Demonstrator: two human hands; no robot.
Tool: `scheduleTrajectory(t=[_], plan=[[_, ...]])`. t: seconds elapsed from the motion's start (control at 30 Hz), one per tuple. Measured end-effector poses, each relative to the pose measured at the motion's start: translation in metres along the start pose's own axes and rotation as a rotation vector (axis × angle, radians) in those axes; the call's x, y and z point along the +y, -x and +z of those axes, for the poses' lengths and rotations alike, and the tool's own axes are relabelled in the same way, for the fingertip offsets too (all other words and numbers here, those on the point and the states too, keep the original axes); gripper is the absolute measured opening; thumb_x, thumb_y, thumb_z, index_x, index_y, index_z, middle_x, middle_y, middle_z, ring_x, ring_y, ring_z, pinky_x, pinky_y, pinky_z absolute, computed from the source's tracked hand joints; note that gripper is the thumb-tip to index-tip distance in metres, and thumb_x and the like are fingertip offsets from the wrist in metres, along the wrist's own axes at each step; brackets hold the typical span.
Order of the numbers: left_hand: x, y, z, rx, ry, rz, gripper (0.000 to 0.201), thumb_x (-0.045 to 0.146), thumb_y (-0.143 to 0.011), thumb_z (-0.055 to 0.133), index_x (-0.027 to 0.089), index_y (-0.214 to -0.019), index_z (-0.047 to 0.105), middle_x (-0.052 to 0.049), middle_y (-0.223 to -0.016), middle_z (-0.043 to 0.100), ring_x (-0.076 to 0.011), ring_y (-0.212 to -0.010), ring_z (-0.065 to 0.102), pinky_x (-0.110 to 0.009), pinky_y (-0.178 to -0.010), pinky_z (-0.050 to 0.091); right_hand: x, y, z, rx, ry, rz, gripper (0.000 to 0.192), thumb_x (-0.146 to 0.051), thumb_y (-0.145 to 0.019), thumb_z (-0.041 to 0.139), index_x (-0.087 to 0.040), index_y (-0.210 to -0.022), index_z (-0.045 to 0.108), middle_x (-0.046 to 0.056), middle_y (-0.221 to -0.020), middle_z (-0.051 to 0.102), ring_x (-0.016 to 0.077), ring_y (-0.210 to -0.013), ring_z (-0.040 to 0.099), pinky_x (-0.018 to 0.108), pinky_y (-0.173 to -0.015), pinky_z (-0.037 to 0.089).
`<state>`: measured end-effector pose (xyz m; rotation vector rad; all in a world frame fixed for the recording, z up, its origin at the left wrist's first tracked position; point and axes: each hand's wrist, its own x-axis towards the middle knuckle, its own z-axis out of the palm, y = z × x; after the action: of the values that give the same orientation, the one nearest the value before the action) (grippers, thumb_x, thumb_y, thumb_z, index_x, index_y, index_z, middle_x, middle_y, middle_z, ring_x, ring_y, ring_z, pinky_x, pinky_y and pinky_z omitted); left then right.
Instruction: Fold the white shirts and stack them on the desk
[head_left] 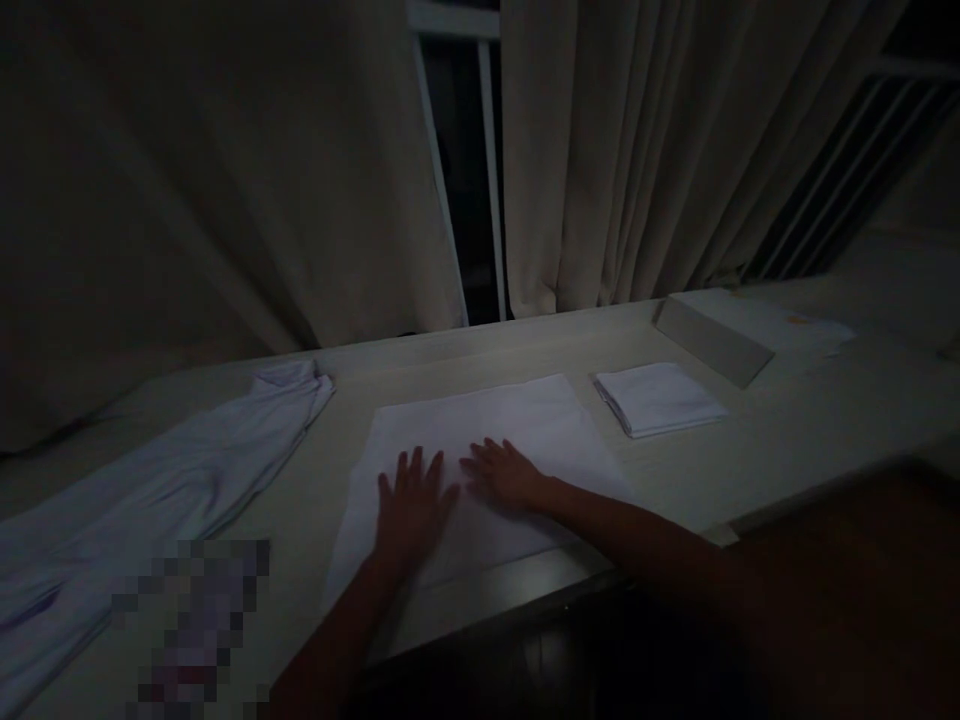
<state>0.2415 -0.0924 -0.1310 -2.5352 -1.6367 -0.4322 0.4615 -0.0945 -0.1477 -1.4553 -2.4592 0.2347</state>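
White cloth (484,535) spread flat beneath both hands (411,510).

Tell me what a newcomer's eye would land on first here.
Probably the left hand and right hand, spread on the flat white cloth at centre. Next, likely, the folded white cloth to its right and the rumpled white fabric at left. Behind hang curtains, parted near the middle.

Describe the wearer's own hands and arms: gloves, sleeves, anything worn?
Left hand and right hand: ungloved. Left forearm and right forearm: bare, no sleeve or watch visible. Too dim to rule out rings or small markings.
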Motion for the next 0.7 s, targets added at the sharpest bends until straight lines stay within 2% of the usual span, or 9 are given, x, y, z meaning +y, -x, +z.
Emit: scheduleTrajectory(t=[0.07,0.13,0.23,0.33,0.43,0.5,0.57,0.63,0.7], plan=[[-0.042,0.009,0.012,-0.094,-0.113,-0.085,0.068,0.06,-0.09,0.033,0.023,-0.147,0.034,-0.016,-0.156,0.026,-0.041,-0.143,0.017,-0.067,-0.107,0.019,0.007,-0.002,0.004,-0.017,0.012,0.024,0.059,-0.062,-0.097,0.026,-0.032,-0.147,0.035,0.004,-0.157,0.025,0.0301,-0.144,0.019,0.055,-0.113,0.019],[-0.069,0.021,0.024,-0.132,-0.149,-0.101,0.072,0.064,-0.089,0.029,0.024,-0.149,0.029,-0.017,-0.156,0.026,-0.0408,-0.143,0.02,-0.063,-0.107,0.021,0.032,0.007,-0.001,-0.012,0.042,0.145,0.059,-0.061,-0.097,0.025,-0.03,-0.147,0.035,0.005,-0.157,0.024,0.0301,-0.144,0.02,0.055,-0.113,0.02],[-0.085,0.032,0.031,-0.118,-0.144,-0.083,0.075,0.065,-0.089,0.027,0.021,-0.15,0.026,-0.018,-0.155,0.027,-0.0384,-0.142,0.023,-0.058,-0.109,0.022,0.081,0.038,-0.022,0.045,0.138,0.383,0.059,-0.053,-0.099,0.025,-0.021,-0.148,0.035,0.01,-0.155,0.026,0.0297,-0.144,0.02,0.053,-0.114,0.02],[-0.088,0.038,0.026,-0.076,-0.13,-0.071,0.077,0.063,-0.089,0.028,0.015,-0.148,0.031,-0.019,-0.155,0.027,-0.0359,-0.143,0.022,-0.056,-0.112,0.02,0.103,0.079,-0.045,0.084,0.223,0.416,0.056,-0.045,-0.1,0.027,-0.015,-0.146,0.038,0.013,-0.154,0.03,0.0282,-0.144,0.022,0.051,-0.116,0.018],[-0.095,0.058,0.02,-0.028,-0.115,0.034,0.077,0.062,-0.088,0.034,0.012,-0.146,0.033,-0.016,-0.157,0.021,-0.0331,-0.145,0.017,-0.053,-0.115,0.019,0.082,0.13,-0.054,0.104,0.259,0.242,0.058,-0.044,-0.099,0.033,-0.014,-0.148,0.034,0.012,-0.155,0.028,0.0256,-0.145,0.019,0.047,-0.119,0.014],[-0.104,0.083,0.018,-0.023,-0.106,0.142,0.081,0.062,-0.085,0.04,0.012,-0.149,0.028,-0.015,-0.158,0.018,-0.0309,-0.145,0.017,-0.049,-0.116,0.024,0.056,0.169,-0.049,0.073,0.246,0.114,0.069,-0.049,-0.095,0.043,-0.014,-0.151,0.026,0.012,-0.157,0.022,0.0261,-0.145,0.016,0.046,-0.119,0.017],[-0.113,0.112,0.019,-0.027,-0.113,0.245,0.088,0.063,-0.083,0.046,0.014,-0.151,0.02,-0.014,-0.158,0.018,-0.03,-0.145,0.021,-0.046,-0.115,0.028,0.032,0.208,-0.036,0.034,0.243,0.055,0.082,-0.051,-0.088,0.054,-0.013,-0.153,0.02,0.014,-0.157,0.019,0.0288,-0.145,0.015,0.047,-0.117,0.021],[-0.119,0.138,0.018,-0.012,-0.132,0.32,0.093,0.064,-0.08,0.05,0.016,-0.153,0.015,-0.014,-0.158,0.019,-0.0306,-0.143,0.025,-0.045,-0.113,0.032,0.018,0.24,-0.021,0.04,0.28,0.052,0.084,-0.038,-0.085,0.058,-0.01,-0.153,0.018,0.016,-0.157,0.02,0.0299,-0.145,0.016,0.048,-0.116,0.024],[-0.121,0.156,0.014,-0.005,-0.141,0.365,0.096,0.062,-0.078,0.054,0.018,-0.153,0.014,-0.013,-0.157,0.021,-0.0315,-0.141,0.029,-0.045,-0.111,0.036,0.014,0.261,-0.008,0.092,0.349,0.068,0.077,-0.018,-0.083,0.053,-0.011,-0.152,0.02,0.016,-0.155,0.027,0.028,-0.144,0.021,0.047,-0.114,0.027]])
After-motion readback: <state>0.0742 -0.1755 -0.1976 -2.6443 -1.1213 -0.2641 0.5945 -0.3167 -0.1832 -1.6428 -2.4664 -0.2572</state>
